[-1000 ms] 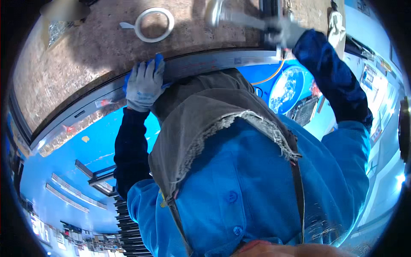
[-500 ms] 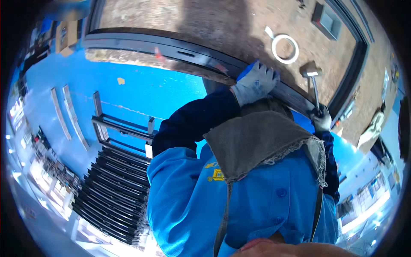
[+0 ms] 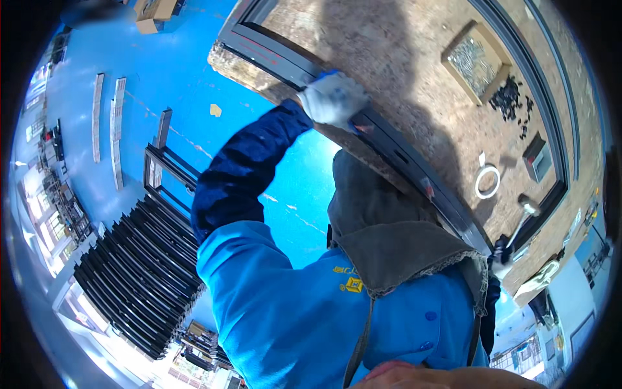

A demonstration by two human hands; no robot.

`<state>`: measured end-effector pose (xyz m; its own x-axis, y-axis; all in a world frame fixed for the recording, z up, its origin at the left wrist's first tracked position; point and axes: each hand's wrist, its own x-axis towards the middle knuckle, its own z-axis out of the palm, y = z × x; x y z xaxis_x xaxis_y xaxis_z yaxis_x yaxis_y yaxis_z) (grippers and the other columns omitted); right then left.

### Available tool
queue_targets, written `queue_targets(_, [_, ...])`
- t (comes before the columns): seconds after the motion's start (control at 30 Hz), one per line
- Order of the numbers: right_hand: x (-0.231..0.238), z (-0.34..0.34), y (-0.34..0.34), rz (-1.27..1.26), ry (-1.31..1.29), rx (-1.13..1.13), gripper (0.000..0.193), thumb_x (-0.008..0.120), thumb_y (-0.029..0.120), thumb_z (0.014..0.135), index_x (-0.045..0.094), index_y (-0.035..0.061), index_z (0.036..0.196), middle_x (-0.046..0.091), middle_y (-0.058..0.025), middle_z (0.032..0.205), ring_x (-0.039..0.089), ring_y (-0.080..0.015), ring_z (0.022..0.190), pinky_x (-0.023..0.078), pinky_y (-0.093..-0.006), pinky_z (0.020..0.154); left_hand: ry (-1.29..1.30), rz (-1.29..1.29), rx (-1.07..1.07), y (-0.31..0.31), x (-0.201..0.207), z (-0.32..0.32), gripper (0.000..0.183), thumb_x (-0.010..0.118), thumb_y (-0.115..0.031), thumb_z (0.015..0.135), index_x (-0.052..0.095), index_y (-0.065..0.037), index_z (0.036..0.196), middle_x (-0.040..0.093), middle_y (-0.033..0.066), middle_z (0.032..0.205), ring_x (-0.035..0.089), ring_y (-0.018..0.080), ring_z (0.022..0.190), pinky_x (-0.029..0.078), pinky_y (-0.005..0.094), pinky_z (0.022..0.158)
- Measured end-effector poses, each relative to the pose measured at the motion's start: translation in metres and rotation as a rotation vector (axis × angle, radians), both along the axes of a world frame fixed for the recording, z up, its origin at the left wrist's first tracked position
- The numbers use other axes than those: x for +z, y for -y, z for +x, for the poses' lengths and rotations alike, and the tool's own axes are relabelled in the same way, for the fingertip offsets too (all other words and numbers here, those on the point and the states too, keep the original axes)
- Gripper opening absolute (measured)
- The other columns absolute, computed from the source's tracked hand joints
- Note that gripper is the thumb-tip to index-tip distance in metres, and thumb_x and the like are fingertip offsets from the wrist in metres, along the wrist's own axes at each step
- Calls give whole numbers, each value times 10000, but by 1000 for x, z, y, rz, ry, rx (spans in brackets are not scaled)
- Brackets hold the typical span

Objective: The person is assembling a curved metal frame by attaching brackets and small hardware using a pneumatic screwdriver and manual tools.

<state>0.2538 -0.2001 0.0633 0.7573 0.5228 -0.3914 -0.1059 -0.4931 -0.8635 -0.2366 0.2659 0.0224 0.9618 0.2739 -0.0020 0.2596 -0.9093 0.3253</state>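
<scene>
A dark grey metal frame lies on the worn work table, its near bar running slantwise in front of me. My left hand, in a white and blue glove, is at this bar near its far-left end. Motion smears its fingers, so their grip is unclear. At the bar's right end, my right hand is closed round the handle of a hammer. The hammer head points up and away, beside the frame's right corner. A grey cloth apron hangs between my arms and partly hides the near table edge.
Inside the frame lie an open carton of screws, black small parts, a white tape roll and a grey box. A rack of black bars stands left on the blue floor, with metal strips beyond.
My view has swung right, bringing the screw carton into sight. My left hand has moved left along the bar, past its slot. The right hand still holds the hammer.
</scene>
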Motion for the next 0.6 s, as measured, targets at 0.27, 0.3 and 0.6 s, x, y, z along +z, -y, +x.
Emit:
queue_targets(0.27, [69,-184,-413,-241,-9,721,324,531,237,930,572,49,1191,489,65,608,408,-11,432,284,-166,360,-54,-217,17,-5,-6,-6,539,559,-602,744,606,-71,823,595,101,788,593,267,751,447,386,673])
queue_targets(0.3, [69,-203,-452,-240,-112,823,320,547,239,922,581,52,1180,473,71,582,398,-18,413,288,-172,351,17,-207,31,-4,-6,-7,536,542,-601,757,606,-73,817,594,99,791,590,264,753,440,381,663])
queue_targets(0.6, [7,-339,-579,-350,-562,1361,407,538,78,889,459,-57,1265,567,11,791,540,-31,548,428,-156,427,188,-6,65,6,-27,-9,433,460,-468,817,605,-61,784,565,77,756,574,260,715,417,415,644])
